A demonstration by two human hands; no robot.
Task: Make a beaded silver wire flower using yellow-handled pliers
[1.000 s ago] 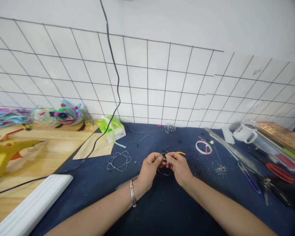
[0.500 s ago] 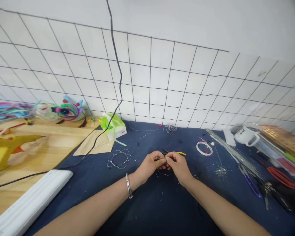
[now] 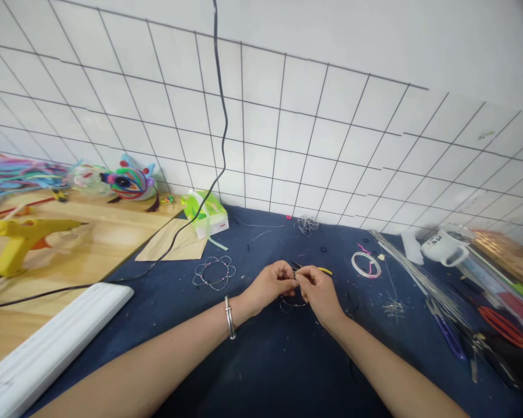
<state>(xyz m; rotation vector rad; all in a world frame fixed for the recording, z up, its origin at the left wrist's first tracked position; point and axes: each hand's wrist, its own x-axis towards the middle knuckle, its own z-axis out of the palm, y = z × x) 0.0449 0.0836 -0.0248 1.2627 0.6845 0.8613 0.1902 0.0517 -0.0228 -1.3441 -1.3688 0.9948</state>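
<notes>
Both hands meet over the dark blue cloth, fingertips almost touching. My left hand (image 3: pixel 275 283), with a silver bangle on the wrist, pinches a thin wire piece (image 3: pixel 293 305) with small beads, which curves below the fingers. My right hand (image 3: pixel 317 290) is closed on the same wire from the other side; the exact grip point is hidden by the fingers. Just behind the hands lie pliers with a yellow handle (image 3: pixel 326 271), partly covered. To the left rests a flower-shaped wire ring (image 3: pixel 214 273) with looped petals and tiny beads.
A yellow glue gun (image 3: pixel 21 238) and a white power strip (image 3: pixel 65 342) are at left. A green-and-white box (image 3: pixel 206 213) stands near the wall. On the right are a white spool ring (image 3: pixel 366 265), straight wires (image 3: pixel 418 273), purple-handled pliers (image 3: pixel 448 334) and a white mug (image 3: pixel 445 246).
The camera view has turned slightly, shifting the scene rightward. Both hands stay together on the wire, with the fingers only slightly moved.
</notes>
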